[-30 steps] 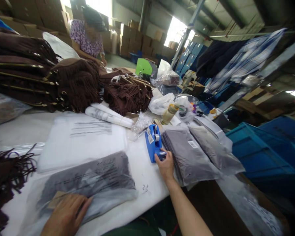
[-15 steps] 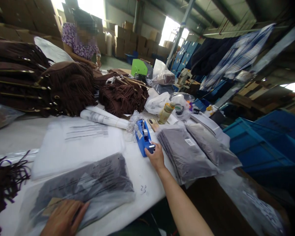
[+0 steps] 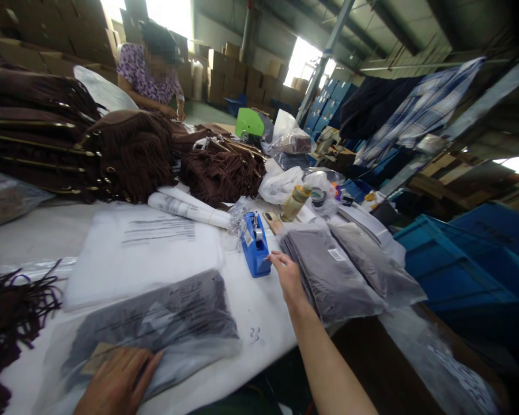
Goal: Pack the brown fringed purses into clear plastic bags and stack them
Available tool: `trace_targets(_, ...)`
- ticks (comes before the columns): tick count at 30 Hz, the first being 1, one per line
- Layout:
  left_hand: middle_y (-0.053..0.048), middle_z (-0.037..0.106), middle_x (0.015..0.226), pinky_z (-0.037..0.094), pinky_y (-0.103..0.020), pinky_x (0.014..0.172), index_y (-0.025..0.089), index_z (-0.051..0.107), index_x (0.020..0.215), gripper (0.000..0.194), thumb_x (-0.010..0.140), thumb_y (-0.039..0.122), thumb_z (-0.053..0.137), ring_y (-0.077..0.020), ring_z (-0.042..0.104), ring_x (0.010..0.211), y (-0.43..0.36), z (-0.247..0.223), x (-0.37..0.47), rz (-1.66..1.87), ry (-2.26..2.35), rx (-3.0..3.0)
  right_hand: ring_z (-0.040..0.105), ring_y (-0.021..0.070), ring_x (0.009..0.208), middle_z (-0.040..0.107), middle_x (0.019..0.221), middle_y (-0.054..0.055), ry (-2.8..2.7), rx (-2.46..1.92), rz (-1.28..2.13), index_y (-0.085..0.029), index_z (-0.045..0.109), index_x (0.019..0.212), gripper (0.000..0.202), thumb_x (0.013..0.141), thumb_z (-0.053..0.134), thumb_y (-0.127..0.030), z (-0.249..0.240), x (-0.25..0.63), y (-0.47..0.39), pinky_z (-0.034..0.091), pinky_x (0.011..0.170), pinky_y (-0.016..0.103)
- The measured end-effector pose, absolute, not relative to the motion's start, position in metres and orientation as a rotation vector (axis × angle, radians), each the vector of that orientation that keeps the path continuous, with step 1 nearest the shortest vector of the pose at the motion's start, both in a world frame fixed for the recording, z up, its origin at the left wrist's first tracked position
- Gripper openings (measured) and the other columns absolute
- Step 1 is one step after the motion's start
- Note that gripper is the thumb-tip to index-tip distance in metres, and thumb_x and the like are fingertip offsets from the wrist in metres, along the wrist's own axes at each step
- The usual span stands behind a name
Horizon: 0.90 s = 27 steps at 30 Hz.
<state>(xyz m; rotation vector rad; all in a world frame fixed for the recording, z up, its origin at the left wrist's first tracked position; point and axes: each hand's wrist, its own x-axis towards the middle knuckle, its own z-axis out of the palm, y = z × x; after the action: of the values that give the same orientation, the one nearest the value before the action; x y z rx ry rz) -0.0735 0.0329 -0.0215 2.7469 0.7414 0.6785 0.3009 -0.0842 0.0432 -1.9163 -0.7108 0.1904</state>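
My left hand [image 3: 119, 377] lies flat on a clear plastic bag [image 3: 155, 323] with a dark folded item inside, its fingers spread over a small tan card [image 3: 98, 357]. At the near end of a blue tape dispenser [image 3: 256, 251], my right hand [image 3: 285, 271] has its thumb and fingertips pinched together. What it pinches is too small to make out. White printed plastic sheets [image 3: 142, 248] lie beyond the bag.
Brown fringed bags [image 3: 130, 150] are piled at the back left. Bagged grey items [image 3: 328, 268] lie right of the dispenser, near a phone [image 3: 272, 221] and a bottle [image 3: 294, 203]. Blue crates [image 3: 454, 259] stand at the right. A person [image 3: 151, 75] is across the table.
My right hand has shifted slightly right and drawn its fingers off the dispenser's end into a pinch. My left hand stays on the bag. The whole view has shifted a little.
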Motion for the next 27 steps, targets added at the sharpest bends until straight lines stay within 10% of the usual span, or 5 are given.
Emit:
trace_targets(6,-0.003,0.065,0.073,0.049,-0.033,0.073,0.024,0.063,0.076,0.036,0.087,0.053,0.044,-0.0201,0.061,0.07,0.028,-0.018,-0.071,0.647,0.782,2.694,0.052,0.0268,0.107,0.064,0.106,0.014,-0.622,-1.961,0.106,-0.015,0.07,0.07,0.031,0.074,0.059,-0.045,0.026,0.3,-0.105,0.036,0.096,0.038)
trace_targets(15,-0.002,0.061,0.073,0.043,-0.036,0.073,0.023,0.059,0.077,0.028,0.089,0.045,0.046,-0.0212,0.057,0.072,0.024,-0.01,-0.069,0.635,0.808,2.714,0.061,0.0181,0.088,0.069,0.084,0.005,-0.714,-1.799,0.248,-0.015,0.052,0.128,0.053,0.082,0.053,-0.041,0.048,0.305,-0.079,0.042,0.089,0.033)
trace_targets(27,-0.004,0.057,0.076,0.041,-0.035,0.075,0.019,0.055,0.076,0.028,0.093,0.037,0.042,-0.0198,0.052,0.076,0.01,0.003,-0.069,0.569,0.973,2.496,0.061,0.0188,0.082,0.066,0.077,0.0,-0.992,-1.969,0.408,-0.018,0.015,0.146,0.073,0.085,0.054,-0.033,0.06,0.251,-0.115,0.038,0.092,0.038)
